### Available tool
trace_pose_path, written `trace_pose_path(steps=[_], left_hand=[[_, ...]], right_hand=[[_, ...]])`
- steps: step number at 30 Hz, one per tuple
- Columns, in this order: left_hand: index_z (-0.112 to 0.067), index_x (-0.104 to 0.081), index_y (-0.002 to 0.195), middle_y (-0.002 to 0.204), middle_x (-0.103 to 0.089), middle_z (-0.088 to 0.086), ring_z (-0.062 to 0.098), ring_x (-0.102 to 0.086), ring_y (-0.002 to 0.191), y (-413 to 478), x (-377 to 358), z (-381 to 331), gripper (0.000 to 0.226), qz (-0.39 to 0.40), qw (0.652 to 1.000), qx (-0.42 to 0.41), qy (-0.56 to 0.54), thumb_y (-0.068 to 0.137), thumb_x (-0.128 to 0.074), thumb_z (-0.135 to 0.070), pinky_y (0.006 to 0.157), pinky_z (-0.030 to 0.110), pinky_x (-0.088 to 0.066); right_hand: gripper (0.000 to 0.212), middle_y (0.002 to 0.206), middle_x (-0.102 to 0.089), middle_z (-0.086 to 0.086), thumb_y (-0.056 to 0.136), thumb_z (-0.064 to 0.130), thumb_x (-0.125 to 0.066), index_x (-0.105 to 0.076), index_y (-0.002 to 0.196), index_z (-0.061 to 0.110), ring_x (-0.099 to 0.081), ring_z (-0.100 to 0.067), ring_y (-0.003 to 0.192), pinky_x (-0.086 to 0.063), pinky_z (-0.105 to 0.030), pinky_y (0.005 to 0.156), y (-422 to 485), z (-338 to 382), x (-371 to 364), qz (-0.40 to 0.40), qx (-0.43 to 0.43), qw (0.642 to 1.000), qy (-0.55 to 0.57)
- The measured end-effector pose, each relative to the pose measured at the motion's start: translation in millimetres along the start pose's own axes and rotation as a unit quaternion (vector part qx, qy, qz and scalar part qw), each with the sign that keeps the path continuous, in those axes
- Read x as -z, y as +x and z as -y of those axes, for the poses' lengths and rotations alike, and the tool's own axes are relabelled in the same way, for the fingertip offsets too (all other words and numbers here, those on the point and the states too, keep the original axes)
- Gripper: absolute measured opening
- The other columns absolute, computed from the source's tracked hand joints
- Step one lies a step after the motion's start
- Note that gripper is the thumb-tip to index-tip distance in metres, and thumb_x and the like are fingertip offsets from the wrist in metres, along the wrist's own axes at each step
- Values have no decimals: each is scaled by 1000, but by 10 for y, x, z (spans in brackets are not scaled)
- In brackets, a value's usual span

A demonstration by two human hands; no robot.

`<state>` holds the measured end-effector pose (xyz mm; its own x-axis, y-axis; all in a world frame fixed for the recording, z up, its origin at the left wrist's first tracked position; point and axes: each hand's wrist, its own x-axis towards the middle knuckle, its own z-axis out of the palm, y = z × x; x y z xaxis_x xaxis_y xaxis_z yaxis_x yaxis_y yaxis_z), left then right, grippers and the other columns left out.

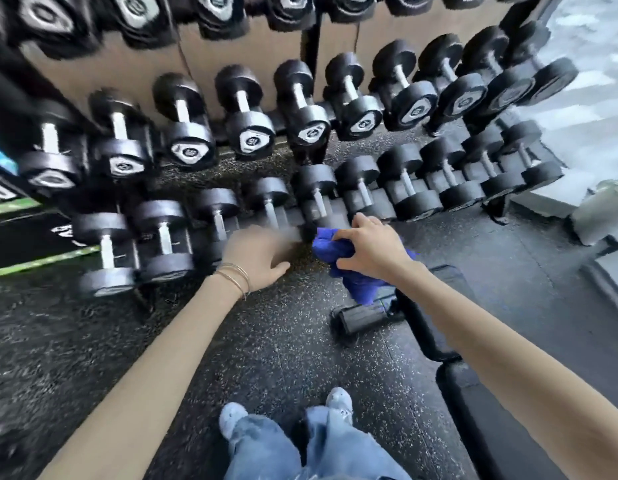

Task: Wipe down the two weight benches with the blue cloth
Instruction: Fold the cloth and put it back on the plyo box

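Nearest my lens, jeans [266,452] and pale shoes [340,400] stood on the speckled rubber floor [266,341]. To their right a black weight bench [473,403] ran lengthwise away from me toward the dumbbell rack [300,133], its foot [361,317] crosswise at the far end. The blue cloth [338,258] hung bunched, long axis roughly vertical, its tail drooping toward that foot. The right hand [369,247] was clenched around the cloth's upper part. The left hand [257,254], bracelets [236,275] at the wrist, was spread loose and motion-blurred, just beside the cloth, grasping nothing.
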<state>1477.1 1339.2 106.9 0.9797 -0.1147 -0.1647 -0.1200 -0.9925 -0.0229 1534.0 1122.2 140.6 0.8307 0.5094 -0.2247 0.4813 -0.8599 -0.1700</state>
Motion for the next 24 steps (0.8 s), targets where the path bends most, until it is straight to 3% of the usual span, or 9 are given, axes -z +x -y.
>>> trace_pose_path(steps=[14,24], left_hand=[[-31,-44,136,132,-53,-4,20,-43,124,-1769,-455,2217,52,17,979,196,-49,89,-43,-55,98,36,-36],[-30,-46,135,132,-53,-4,20,-43,124,-2744,-608,3102,52,5,957,281,-63,89,-44,-54,100,35,-35]], right_hand=[[46,102,-47,-4,73,42,-68,-59,117,34,-47,-27,105,-40,-35,79,826,2731,-383,45,204,977,-35],[44,95,-41,-1,75,40,-67,-59,118,33,-47,-27,104,-37,-34,75,993,4135,-607,77,302,949,-49]])
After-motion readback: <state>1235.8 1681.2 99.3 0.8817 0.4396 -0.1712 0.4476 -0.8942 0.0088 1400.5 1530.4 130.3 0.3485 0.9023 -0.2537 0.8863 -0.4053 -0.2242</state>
